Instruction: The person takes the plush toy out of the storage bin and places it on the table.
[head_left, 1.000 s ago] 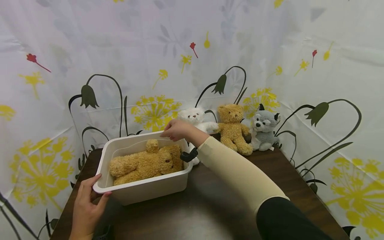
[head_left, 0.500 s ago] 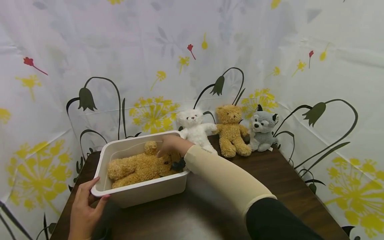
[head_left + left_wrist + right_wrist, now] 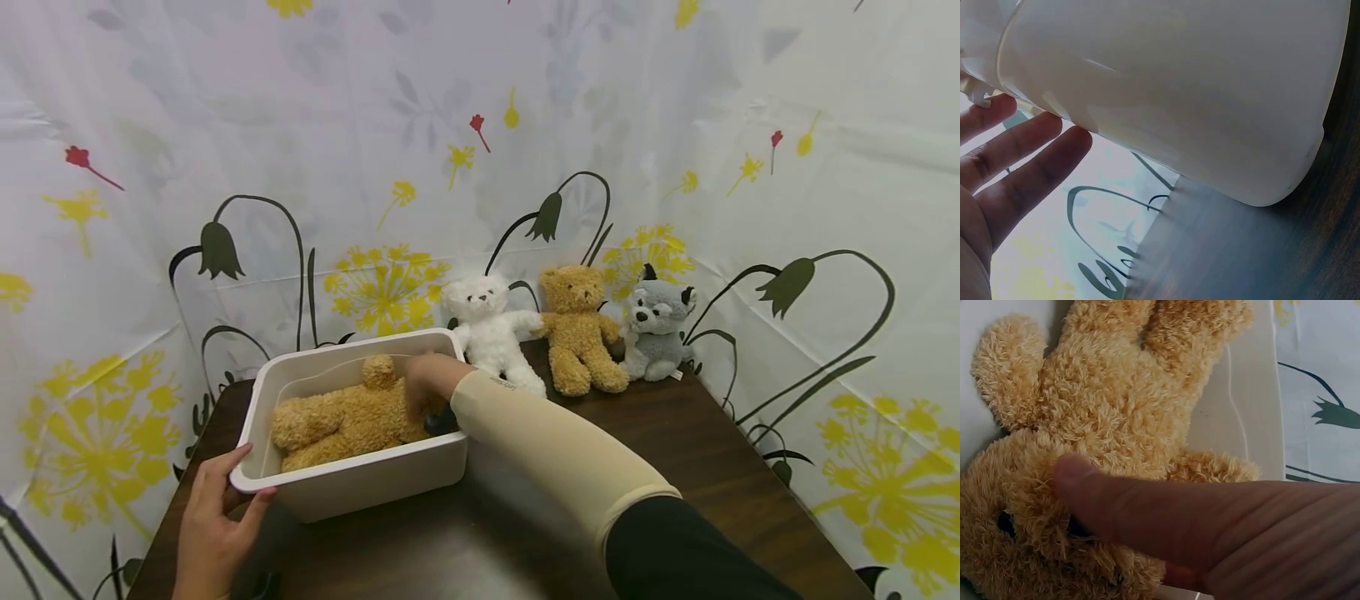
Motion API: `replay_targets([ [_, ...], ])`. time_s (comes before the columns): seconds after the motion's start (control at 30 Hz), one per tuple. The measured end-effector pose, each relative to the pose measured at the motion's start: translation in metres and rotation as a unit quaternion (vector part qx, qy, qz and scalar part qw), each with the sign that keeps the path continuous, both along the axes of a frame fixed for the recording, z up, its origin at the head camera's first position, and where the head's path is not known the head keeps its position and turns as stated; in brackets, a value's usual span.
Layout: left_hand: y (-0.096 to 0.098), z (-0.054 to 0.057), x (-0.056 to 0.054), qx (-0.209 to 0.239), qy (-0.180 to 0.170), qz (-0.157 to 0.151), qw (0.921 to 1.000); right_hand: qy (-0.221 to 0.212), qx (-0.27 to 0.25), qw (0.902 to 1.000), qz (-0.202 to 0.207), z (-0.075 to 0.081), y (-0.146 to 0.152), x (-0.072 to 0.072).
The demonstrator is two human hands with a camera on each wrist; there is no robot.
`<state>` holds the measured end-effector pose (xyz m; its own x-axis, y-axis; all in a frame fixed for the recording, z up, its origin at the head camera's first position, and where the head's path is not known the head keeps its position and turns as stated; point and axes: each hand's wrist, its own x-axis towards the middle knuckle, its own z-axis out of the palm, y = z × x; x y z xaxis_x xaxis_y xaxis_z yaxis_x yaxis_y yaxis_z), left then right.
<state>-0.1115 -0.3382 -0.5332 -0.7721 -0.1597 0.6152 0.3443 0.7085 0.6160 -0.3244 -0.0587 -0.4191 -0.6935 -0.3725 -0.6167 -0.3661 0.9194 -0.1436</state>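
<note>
A golden curly-furred teddy bear (image 3: pixel 337 417) lies on its back in a white plastic bin (image 3: pixel 382 483), head at the right end. Reaching over the bin's right end, my right hand (image 3: pixel 435 377) grips the bear by its head. In the right wrist view the thumb (image 3: pixel 1141 503) presses into the fur across the bear's face, while the other fingers are mostly hidden. My left hand (image 3: pixel 213 517) holds the bin's near left corner, thumb at the front side and fingers around the left. The left wrist view shows fingertips (image 3: pixel 1075 140) against the bin's outer wall (image 3: pixel 1197 100).
A white teddy bear (image 3: pixel 487 325), another golden teddy bear (image 3: pixel 577 333) and a grey plush dog (image 3: pixel 656 329) sit in a row at the table's back. Behind the dark wooden table (image 3: pixel 720 500) hangs a flower-print curtain (image 3: pixel 360 133).
My right hand has moved from the bin's far rim down inside onto the bear's head. The left hand keeps its hold on the bin's corner.
</note>
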Motion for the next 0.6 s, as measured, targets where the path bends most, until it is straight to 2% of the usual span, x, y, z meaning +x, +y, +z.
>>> replay_targets([
  [0.13, 0.000, 0.000, -0.001, 0.001, -0.001, -0.001, 1.0000, 0.051, 0.067, 0.9964, 0.013, 0.009, -0.004, 0.009],
  [0.3, -0.001, 0.000, -0.001, 0.007, -0.001, -0.003, 1.0000, 0.051, 0.083, 0.9951, -0.015, 0.015, -0.007, 0.013],
  [0.47, 0.000, -0.001, -0.001, 0.004, 0.000, -0.002, 1.0000, 0.048, 0.100, 0.9938, 0.012, 0.015, -0.007, 0.014],
  [0.6, 0.000, -0.002, 0.000, 0.002, 0.000, -0.001, 1.0000, 0.029, 0.085, 0.9959, 0.009, 0.009, -0.007, 0.017],
])
